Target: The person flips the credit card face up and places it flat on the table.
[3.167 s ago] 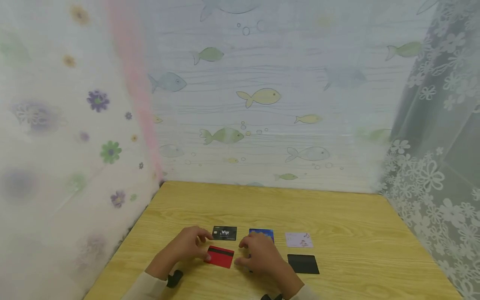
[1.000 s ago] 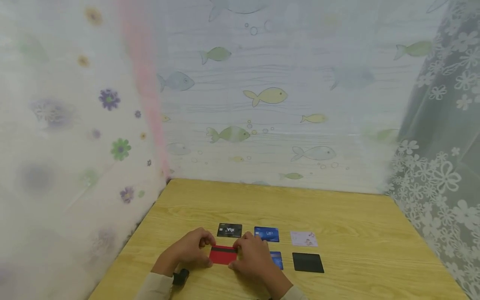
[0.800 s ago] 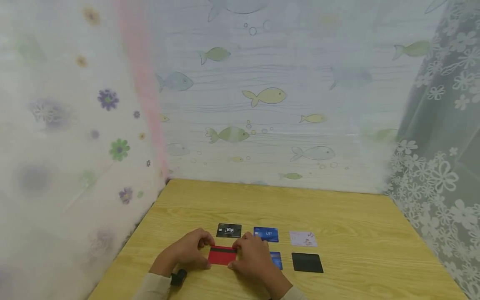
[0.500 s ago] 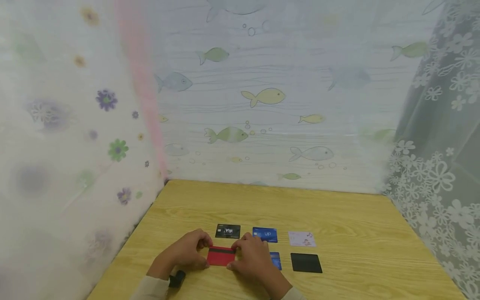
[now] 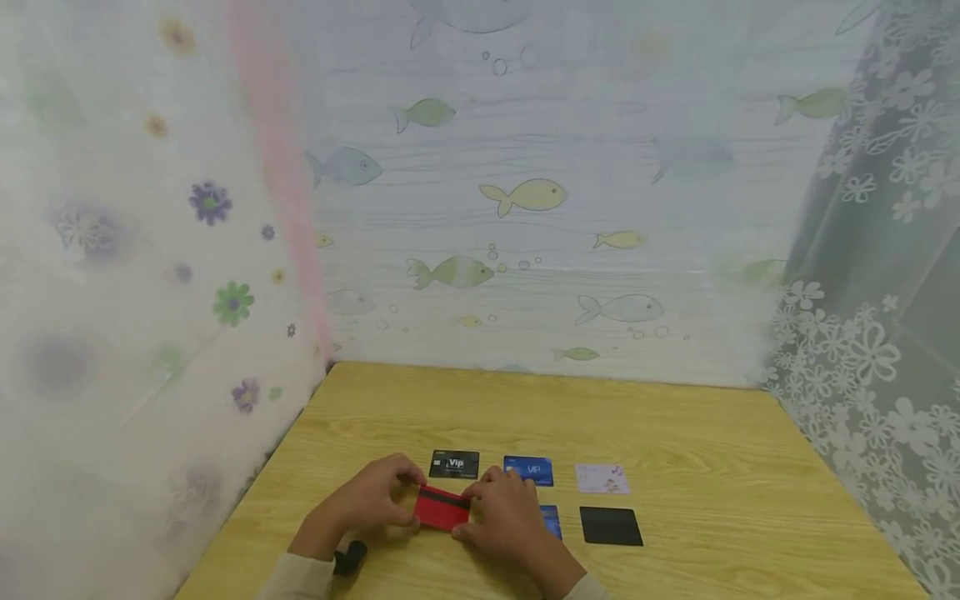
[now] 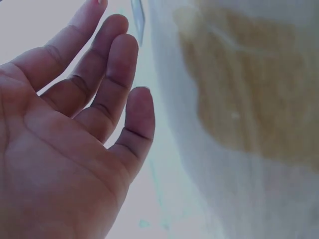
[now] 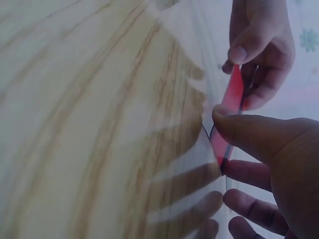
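A red card with a dark stripe (image 5: 441, 510) is between my two hands in the head view. My left hand (image 5: 371, 500) pinches its left end between thumb and fingers, and that end is raised and tilted. At the other end, my right hand (image 5: 510, 512) pinches the card by thumb and forefinger, low over the table. The right wrist view shows both grips on the red card (image 7: 232, 99), seen nearly edge-on. In the left wrist view, the left palm and bent fingers (image 6: 122, 64) show, with the card mostly out of sight.
Behind the hands lie a black Vip card (image 5: 454, 465), a blue VIP card (image 5: 528, 471) and a pale patterned card (image 5: 602, 479). Another blue card (image 5: 552, 518) is partly hidden by the right hand. Further right lies a plain black card (image 5: 611, 527) on the wooden table (image 5: 540, 417).
My right hand has moved left from over the lower blue card to the red card. The slanted red card was squared up, and its left end has now risen.
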A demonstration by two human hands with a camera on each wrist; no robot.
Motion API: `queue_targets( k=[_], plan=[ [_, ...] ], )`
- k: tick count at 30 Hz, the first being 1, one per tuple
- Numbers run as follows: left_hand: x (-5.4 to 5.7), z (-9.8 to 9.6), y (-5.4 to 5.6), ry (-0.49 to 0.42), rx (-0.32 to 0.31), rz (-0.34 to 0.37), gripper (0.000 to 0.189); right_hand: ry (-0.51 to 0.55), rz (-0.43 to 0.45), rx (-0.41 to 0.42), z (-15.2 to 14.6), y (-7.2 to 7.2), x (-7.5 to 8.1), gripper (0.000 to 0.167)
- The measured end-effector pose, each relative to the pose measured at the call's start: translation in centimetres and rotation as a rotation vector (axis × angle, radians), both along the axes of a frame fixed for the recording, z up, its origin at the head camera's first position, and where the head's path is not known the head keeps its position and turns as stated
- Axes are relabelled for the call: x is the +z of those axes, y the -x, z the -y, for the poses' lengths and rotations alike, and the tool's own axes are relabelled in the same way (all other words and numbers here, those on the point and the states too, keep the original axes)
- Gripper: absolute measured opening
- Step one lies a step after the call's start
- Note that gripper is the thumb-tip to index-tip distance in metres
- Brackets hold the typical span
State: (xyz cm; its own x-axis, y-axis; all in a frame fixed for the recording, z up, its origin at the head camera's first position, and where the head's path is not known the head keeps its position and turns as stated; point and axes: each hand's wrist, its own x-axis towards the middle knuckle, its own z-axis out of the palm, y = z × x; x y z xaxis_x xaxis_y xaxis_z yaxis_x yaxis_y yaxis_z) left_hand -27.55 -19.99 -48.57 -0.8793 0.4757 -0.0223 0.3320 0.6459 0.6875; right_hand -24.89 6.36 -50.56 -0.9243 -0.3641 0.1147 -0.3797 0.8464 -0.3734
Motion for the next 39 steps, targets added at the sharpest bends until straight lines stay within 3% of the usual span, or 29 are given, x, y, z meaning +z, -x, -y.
queue_targets(
  k=[11, 16, 33, 39],
  plan=[
    [1.4, -0.9, 0.2, -0.088, -0.063, -0.04, 0.045, 0.024, 0.013, 0.037, -0.1, 0.3, 0.4, 0.061],
    [2.1, -1.6, 0.4, -0.099, -0.089, -0.059, 0.044, 0.046, -0.024, 0.066, 0.2, 0.5, 0.7, 0.067],
    [3.2, -3.5, 0.4, -0.175, -0.171, -0.076, 0.037, 0.254, -0.111, 0.116, 0.5, 0.2, 1.4, 0.058],
    [2.9, -3.4, 0.5, -0.17, -0.152, -0.047, 0.055, 0.297, -0.119, 0.131, 0.4, 0.2, 1.4, 0.056]
  ],
)
